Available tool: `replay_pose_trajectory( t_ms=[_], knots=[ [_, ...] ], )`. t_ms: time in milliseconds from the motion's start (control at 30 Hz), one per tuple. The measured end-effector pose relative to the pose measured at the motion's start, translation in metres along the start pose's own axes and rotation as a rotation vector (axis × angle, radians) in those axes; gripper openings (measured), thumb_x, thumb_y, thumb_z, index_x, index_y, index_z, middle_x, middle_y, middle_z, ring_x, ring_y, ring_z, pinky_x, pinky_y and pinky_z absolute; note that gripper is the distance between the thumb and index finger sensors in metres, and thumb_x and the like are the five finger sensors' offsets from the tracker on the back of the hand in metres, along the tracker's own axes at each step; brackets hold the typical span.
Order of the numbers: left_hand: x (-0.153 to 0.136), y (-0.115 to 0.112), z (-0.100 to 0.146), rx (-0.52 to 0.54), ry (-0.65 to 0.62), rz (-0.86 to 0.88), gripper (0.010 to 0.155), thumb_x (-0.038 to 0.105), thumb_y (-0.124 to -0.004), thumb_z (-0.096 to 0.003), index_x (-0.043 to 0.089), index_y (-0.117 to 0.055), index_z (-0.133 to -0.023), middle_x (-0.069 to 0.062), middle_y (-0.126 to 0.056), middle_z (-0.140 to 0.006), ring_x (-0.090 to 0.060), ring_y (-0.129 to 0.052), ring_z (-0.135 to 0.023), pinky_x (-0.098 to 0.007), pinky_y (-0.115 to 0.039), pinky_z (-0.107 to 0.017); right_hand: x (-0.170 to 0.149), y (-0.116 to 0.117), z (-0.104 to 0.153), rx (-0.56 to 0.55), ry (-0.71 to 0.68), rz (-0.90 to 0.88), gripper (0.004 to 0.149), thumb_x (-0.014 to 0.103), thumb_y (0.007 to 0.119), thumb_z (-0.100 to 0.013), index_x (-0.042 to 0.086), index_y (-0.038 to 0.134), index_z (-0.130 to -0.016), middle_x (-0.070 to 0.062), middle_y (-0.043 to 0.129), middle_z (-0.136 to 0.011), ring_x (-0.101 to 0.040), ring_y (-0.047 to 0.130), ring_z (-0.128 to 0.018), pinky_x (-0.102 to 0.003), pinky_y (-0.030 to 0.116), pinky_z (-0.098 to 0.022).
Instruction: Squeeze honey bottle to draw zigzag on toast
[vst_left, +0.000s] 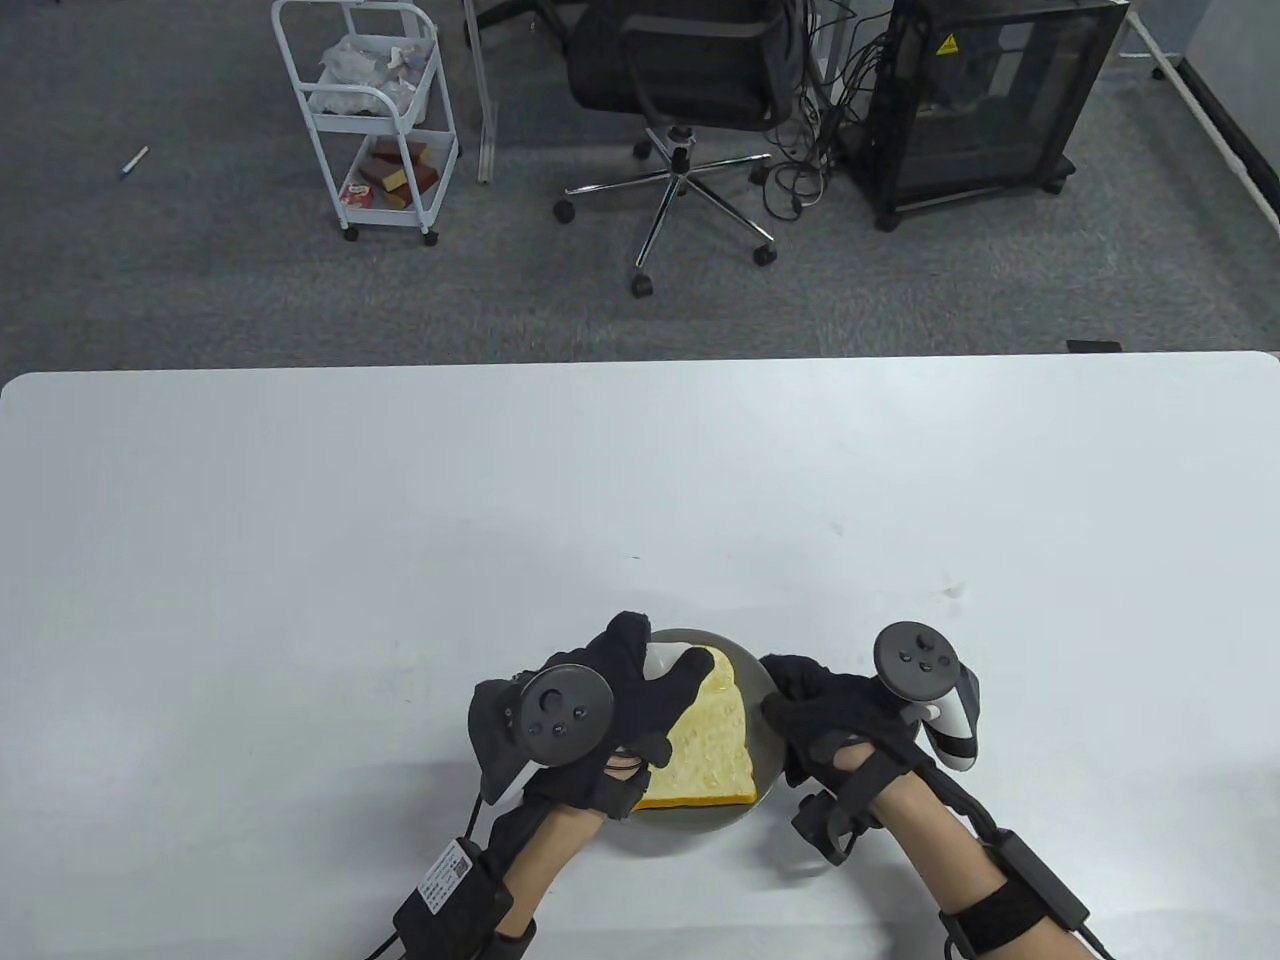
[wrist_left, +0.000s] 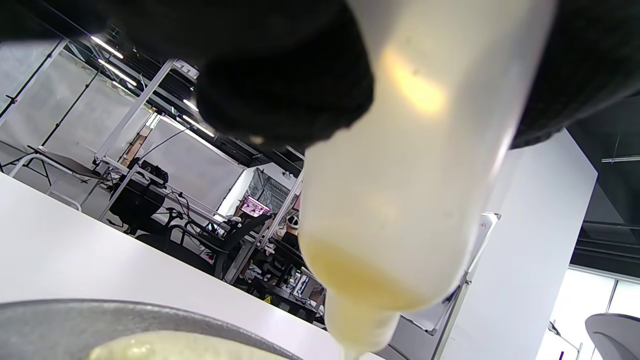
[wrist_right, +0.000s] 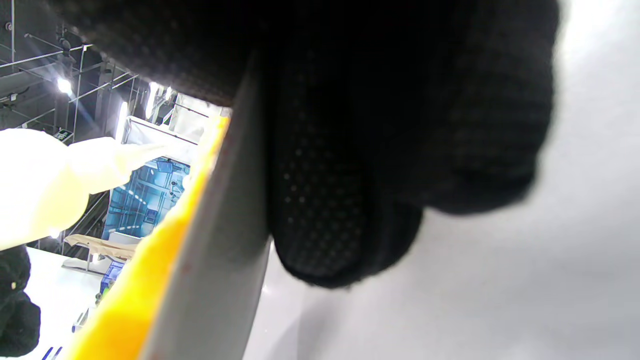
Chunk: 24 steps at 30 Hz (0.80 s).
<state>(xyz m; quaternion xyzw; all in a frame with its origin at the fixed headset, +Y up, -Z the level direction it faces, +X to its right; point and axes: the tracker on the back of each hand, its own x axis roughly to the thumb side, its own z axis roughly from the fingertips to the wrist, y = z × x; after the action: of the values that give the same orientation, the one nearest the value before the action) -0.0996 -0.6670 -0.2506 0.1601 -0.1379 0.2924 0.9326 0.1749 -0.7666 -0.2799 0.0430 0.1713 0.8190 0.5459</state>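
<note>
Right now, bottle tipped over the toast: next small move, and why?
Probably squeeze gently and start sweeping sideways. The left hand holds the bottle nozzle-down above the toast, honey pooled at the tip, and the right hand steadies the plate.

A white table (vst_left: 400, 520) carries a grey plate (vst_left: 765, 740).

translucent honey bottle (wrist_left: 400, 200) inverted, nozzle down above the toast's far edge; toast (vst_left: 708, 740) flat on grey plate (vst_left: 757, 668), near table edge.
</note>
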Motion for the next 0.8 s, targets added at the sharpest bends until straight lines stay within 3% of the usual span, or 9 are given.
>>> replay_pose_trajectory(
  t_ms=[433,800],
  knots=[
    [0.01,-0.001,0.005,-0.016,-0.034,0.004,0.069,0.072,-0.091,-0.047,0.01,-0.083,-0.078,-0.012,-0.102,-0.034,-0.005,-0.096,0.007,-0.036,-0.091,-0.008,0.0,-0.001,0.0,-0.004,-0.001,-0.003,0.056,0.024,0.082,-0.048,-0.003,0.068,-0.096,-0.016,0.102,-0.063,-0.023,0.117,-0.029,-0.027,0.101,-0.015],
    [-0.005,0.014,0.01,0.009,0.002,-0.001,0.069,0.072,-0.09,-0.0472,0.01,-0.083,-0.077,-0.012,-0.102,-0.034,-0.004,-0.095,0.008,-0.036,-0.09,-0.007,-0.001,-0.004,0.0,-0.014,-0.003,-0.014,0.056,0.024,0.082,-0.048,-0.002,0.068,-0.096,-0.016,0.102,-0.063,-0.023,0.117,-0.029,-0.027,0.101,-0.015]
  ],
)
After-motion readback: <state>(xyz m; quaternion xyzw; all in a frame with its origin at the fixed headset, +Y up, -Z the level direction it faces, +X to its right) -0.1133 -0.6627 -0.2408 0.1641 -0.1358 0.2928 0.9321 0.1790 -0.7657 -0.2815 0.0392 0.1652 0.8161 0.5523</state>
